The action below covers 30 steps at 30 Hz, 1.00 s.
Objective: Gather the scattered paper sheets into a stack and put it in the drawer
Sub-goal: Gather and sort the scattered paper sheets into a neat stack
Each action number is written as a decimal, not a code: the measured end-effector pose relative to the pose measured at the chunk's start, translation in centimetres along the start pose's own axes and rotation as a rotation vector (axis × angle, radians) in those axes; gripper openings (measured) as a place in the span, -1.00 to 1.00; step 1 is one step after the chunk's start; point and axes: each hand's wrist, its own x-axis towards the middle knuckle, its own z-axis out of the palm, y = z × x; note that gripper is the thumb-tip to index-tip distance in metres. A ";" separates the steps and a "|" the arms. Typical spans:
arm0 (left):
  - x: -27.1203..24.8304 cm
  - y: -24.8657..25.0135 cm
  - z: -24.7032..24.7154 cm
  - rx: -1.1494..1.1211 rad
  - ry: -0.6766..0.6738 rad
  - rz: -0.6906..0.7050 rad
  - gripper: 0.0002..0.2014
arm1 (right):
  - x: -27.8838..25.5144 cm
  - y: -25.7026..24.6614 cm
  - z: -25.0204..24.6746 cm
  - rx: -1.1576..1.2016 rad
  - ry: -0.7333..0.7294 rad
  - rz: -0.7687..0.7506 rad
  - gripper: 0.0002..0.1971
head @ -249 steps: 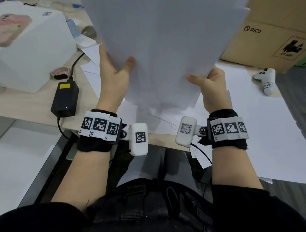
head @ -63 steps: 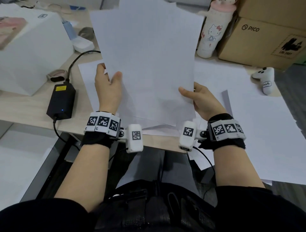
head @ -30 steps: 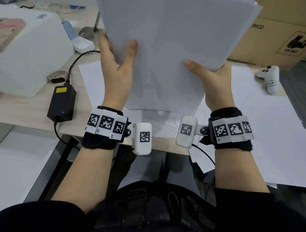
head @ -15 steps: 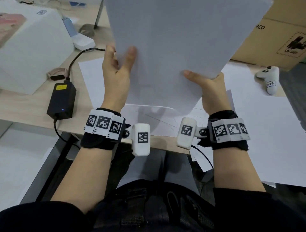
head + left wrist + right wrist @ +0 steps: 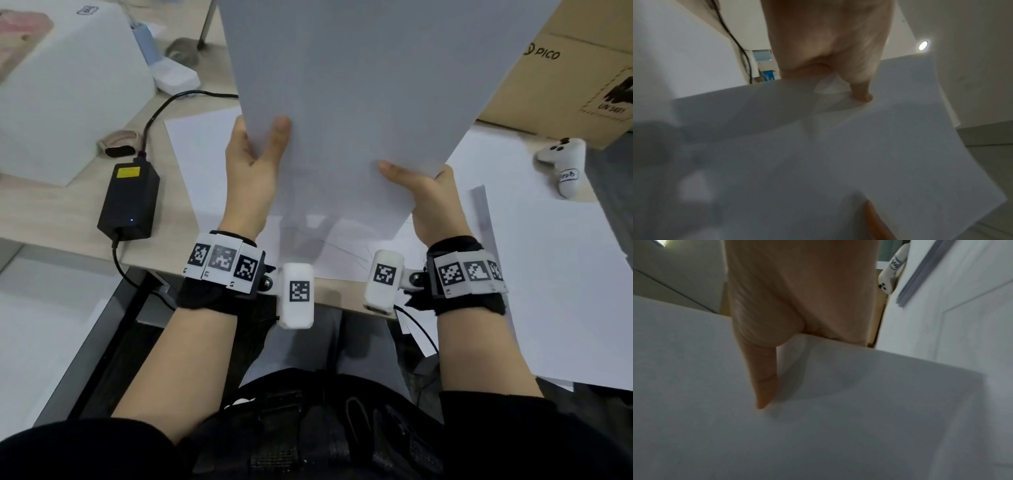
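I hold the paper stack [image 5: 359,102] raised above the desk [image 5: 51,212]; my left hand [image 5: 251,171] and right hand [image 5: 428,195] each pinch its lower edge, thumbs on top.

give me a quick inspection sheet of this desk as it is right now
surface: light wooden desk, much of it under loose paper
job's things: paper stack held upright above the desk; loose sheets lie flat on the right, more under the hands; drawer: nothing seen
clutter: white box, PICO cardboard box, white controller, pink object
grippers: left hand pinches the stack's left edge, thumb in front; right hand grips its lower right edge
cables: black power adapter, one cable running back across the desk, one dropping over the front edge
surroundings: the person's dark clothing at the bottom; grey floor at right
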 end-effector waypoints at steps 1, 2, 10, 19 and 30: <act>-0.2 -0.6 -0.1 0.014 -0.004 -0.042 -0.82 | 0.0 0.7 0.0 -0.005 0.005 0.038 -0.81; -0.3 -1.2 -0.2 0.026 -0.011 -0.078 -0.80 | -0.1 1.3 0.0 -0.008 0.018 0.074 -0.79; 1.1 -2.9 -1.8 0.357 0.019 -0.224 -0.69 | 1.3 2.7 0.6 -0.061 0.187 0.136 -0.83; 2.5 -5.4 -7.7 1.056 0.271 -0.623 -0.29 | 3.8 4.3 1.3 -0.353 0.177 0.332 -0.77; 4.3 -6.4 -7.4 1.075 0.347 -0.670 -0.22 | 5.0 6.1 1.1 -0.506 0.210 0.513 -0.38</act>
